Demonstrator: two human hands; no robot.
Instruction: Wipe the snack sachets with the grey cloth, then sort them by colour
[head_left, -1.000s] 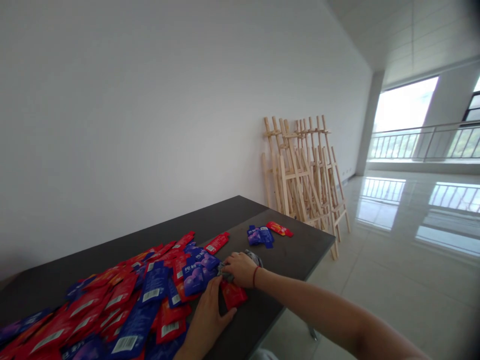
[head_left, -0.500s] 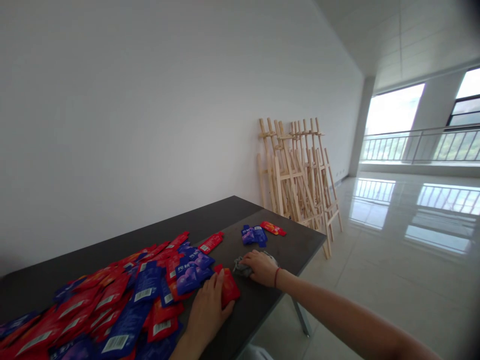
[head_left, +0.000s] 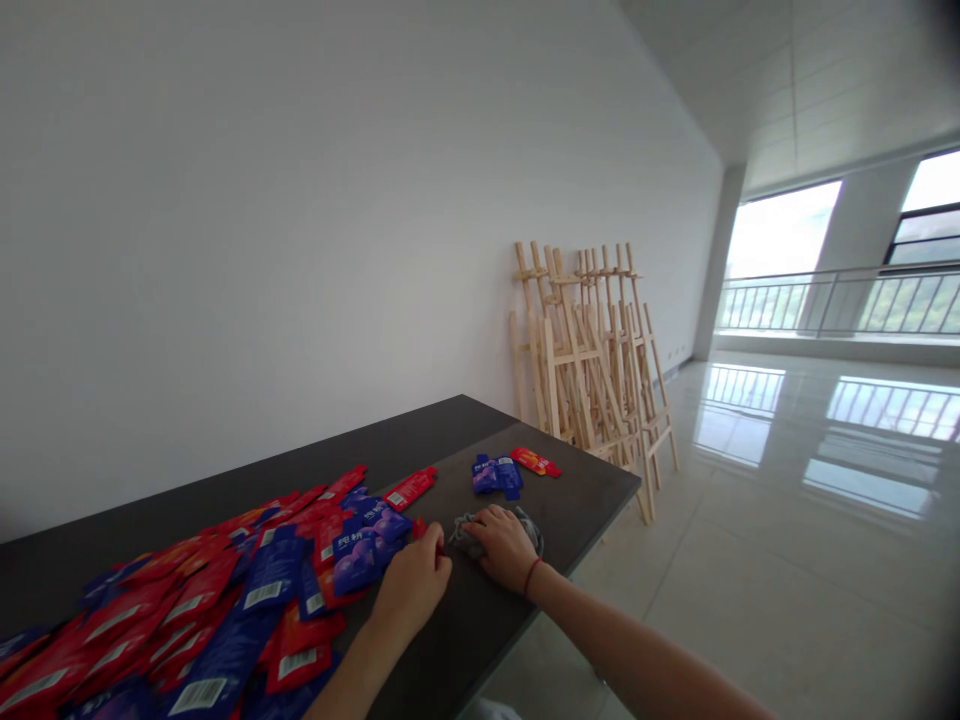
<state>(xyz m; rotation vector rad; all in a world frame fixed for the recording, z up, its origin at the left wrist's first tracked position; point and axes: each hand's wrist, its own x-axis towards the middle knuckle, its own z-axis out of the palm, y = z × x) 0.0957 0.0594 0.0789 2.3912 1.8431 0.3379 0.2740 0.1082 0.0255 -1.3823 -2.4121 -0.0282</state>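
Note:
My left hand (head_left: 414, 582) is closed beside the pile, its fingers curled on a red pouch (head_left: 420, 527); only a small red bit shows past the fingers. Over a bunched grey cloth (head_left: 531, 530) lies my right hand (head_left: 501, 548), fingers bent onto it and pressing it to the table. To the left spreads a heap of red pouches (head_left: 202, 585) and blue pouches (head_left: 274, 577), overlapping one another. Beyond my right hand, blue pouches (head_left: 495, 475) and one red-orange pouch (head_left: 535, 461) lie apart from the heap.
The dark table (head_left: 450, 430) runs along a white wall, its right edge close past my right hand. Wooden easels (head_left: 585, 360) lean by the wall behind the table's far corner. Glossy floor tiles (head_left: 720, 560) extend right towards a railing and windows.
My left hand has gone from lying over the red pouch to closing on it, now mostly hiding it. The right hand stays on the cloth. The view has shifted slightly.

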